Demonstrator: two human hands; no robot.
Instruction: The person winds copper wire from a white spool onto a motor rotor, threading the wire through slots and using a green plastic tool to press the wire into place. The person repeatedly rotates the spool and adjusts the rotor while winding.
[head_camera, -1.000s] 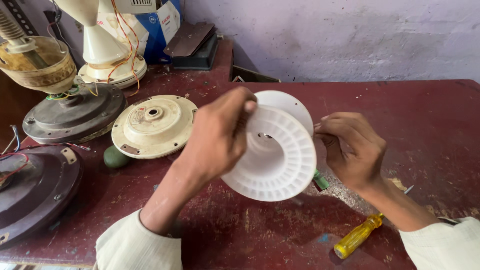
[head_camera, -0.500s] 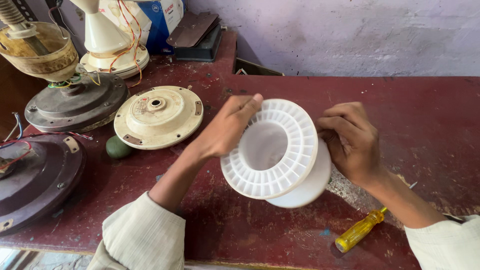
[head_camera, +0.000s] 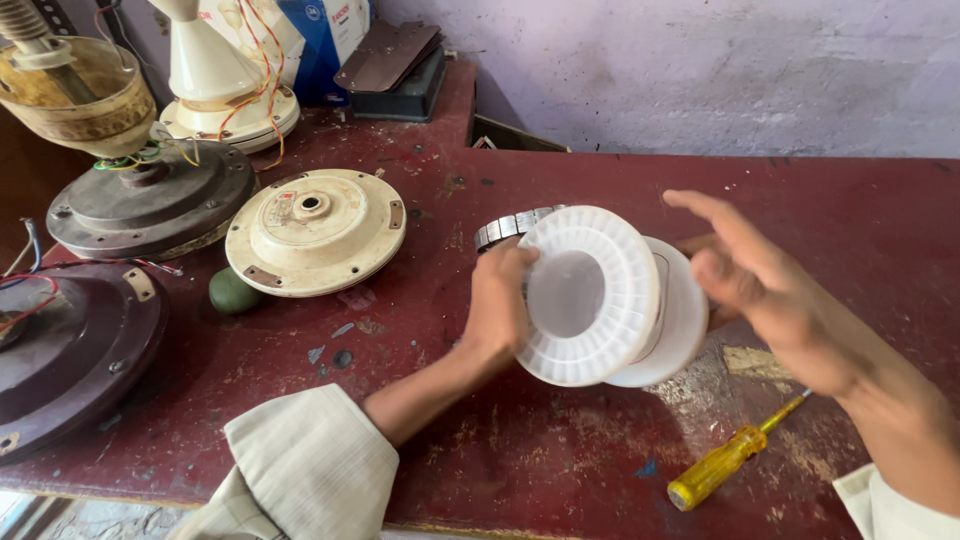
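A: Spool status?
B: White plastic spool (head_camera: 600, 300) mid-frame above the red table (head_camera: 500, 450). Left hand (head_camera: 497, 305) grips its rim at 9 o'clock; right hand (head_camera: 760, 280) spread wide at 3 o'clock. Yellow screwdriver (head_camera: 725, 460) at 5.

right hand (head_camera: 770, 290) off the white spool (head_camera: 600, 295) — fingers spread

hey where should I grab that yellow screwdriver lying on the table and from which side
Probably the yellow handle of the screwdriver, taken from above: it lies flat on the red table, handle toward the near edge, thin shaft pointing away. The right hand is nearest; the left hand holds the white spool.
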